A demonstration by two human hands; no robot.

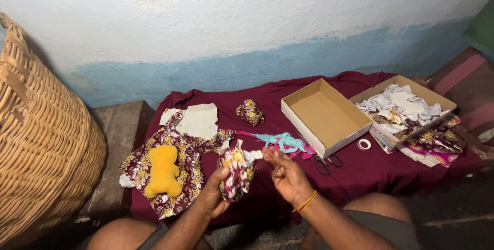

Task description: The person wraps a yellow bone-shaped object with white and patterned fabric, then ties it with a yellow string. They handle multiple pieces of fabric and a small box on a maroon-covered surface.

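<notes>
My left hand (pixel 213 193) grips a small bundle wrapped in maroon floral paper (pixel 235 172), held upright above the edge of the maroon cloth (pixel 360 170). My right hand (pixel 285 175) is beside it, fingers pinched together at the bundle's white top, with a yellow and red band on the wrist. A yellow toy bear (pixel 163 170) lies on a sheet of the same floral paper (pixel 190 178) to the left. Pink and teal ribbons (pixel 283 143) lie just beyond my hands.
An empty cardboard box (pixel 325 112), black-handled scissors (pixel 327 162) and a tape roll (pixel 364 144) sit to the right. A second box (pixel 411 108) holds crumpled paper. Another wrapped bundle (pixel 250 111) is farther back. A big wicker basket (pixel 43 142) stands left.
</notes>
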